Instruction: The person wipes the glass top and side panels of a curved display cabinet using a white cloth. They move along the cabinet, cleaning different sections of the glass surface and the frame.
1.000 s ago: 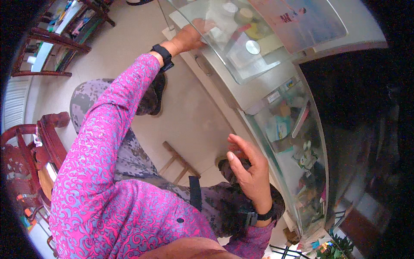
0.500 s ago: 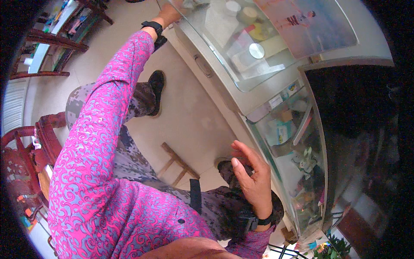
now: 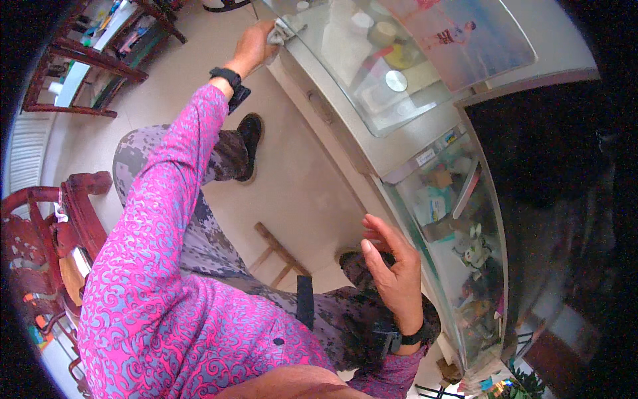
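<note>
Left hand (image 3: 252,45): arm stretched far out, fingers closed around a grey cloth (image 3: 287,28).
Cloth: bunched, pressed on the far corner of the glass top (image 3: 345,60) of the cabinet.
Right hand (image 3: 392,272): raised near the cabinet's glass front (image 3: 458,226), fingers loosely spread and slightly curled, holding and touching nothing.

You have a small grey cloth (image 3: 287,28) crumpled into a wad, pressed flat against the near edge of the curved glass top (image 3: 345,63) of the cabinet, at its far left end, its loose folds spilling onto the glass.
</note>
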Demonstrator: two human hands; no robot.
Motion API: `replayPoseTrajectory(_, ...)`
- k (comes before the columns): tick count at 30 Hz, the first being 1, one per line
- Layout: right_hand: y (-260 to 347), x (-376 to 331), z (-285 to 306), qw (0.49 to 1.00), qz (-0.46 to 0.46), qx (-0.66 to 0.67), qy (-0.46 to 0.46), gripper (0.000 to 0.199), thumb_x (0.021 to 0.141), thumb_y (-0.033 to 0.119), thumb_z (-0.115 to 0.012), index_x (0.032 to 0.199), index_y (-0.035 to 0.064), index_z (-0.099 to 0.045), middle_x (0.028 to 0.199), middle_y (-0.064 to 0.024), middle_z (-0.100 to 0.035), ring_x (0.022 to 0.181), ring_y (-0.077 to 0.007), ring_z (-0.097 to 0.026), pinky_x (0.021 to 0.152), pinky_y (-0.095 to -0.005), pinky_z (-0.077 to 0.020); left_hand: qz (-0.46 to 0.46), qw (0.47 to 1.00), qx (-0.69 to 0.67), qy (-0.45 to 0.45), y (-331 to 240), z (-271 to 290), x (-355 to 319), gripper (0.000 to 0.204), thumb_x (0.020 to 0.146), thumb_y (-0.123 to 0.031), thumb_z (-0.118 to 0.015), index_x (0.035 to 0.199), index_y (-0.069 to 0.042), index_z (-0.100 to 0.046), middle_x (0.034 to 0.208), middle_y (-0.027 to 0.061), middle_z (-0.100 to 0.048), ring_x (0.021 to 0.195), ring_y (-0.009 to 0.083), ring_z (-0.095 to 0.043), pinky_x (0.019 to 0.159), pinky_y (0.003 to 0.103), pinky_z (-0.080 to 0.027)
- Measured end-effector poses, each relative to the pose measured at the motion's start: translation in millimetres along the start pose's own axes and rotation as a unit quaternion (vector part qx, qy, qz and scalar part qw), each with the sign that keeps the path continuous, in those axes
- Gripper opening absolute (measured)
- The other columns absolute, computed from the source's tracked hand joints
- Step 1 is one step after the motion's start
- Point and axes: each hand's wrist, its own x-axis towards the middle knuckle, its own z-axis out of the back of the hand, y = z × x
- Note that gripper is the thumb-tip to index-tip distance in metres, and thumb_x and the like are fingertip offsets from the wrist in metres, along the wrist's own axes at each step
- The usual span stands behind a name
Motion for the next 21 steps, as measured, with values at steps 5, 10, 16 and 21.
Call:
replayPoseTrajectory(5,-1,2,-3,1.0,-0.007,-0.006,0.002,0.04,0.094,0.014,-0.07,0.132,0.0031,-0.064,0.119,-0.0163,-0.07,0.106,-0.0257,-0.069,0.091,-0.0352,-0.0544,0.0,0.977,0.123,0.174,-8,12,46,0.054,0.078,-0.032,-0.075,0.13,-0.021,-0.065,0.114,0.0175,-0.072,0.106,0.0401,-0.067,0.088,0.048,-0.055)
replayPoseTrajectory(10,-3,7,-6,1.0,-0.014,0.001,0.001,0.04,0.095,0.014,-0.07,0.132,0.003,-0.064,0.119,-0.0165,-0.07,0.105,-0.0255,-0.07,0.09,-0.0351,-0.0551,0.071,0.899,0.249,0.352,-25,3,72,0.067,0.081,-0.04,-0.074,0.144,-0.025,-0.056,0.118,0.0143,-0.072,0.113,0.0357,-0.067,0.096,0.046,-0.054)
replayPoseTrajectory(16,-7,9,-7,1.0,-0.014,0.002,0.005,0.039,0.095,0.014,-0.07,0.131,0.0029,-0.064,0.118,-0.0161,-0.071,0.102,-0.0253,-0.071,0.088,-0.0356,-0.0559,-0.024,0.96,0.158,0.229,-36,-4,21,0.058,0.077,-0.028,-0.08,0.132,-0.02,-0.064,0.136,0.0088,-0.063,0.121,0.0371,-0.061,0.097,0.049,-0.054)
replayPoseTrajectory(21,-12,12,-11,1.0,0.009,-0.002,0.004,0.039,0.095,0.015,-0.071,0.131,0.004,-0.064,0.116,-0.0158,-0.071,0.1,-0.025,-0.071,0.087,-0.0355,-0.0557,0.007,0.993,-0.051,0.108,-58,1,-51,0.053,0.074,-0.025,-0.079,0.125,-0.015,-0.066,0.122,0.0106,-0.068,0.112,0.038,-0.065,0.093,0.049,-0.055)
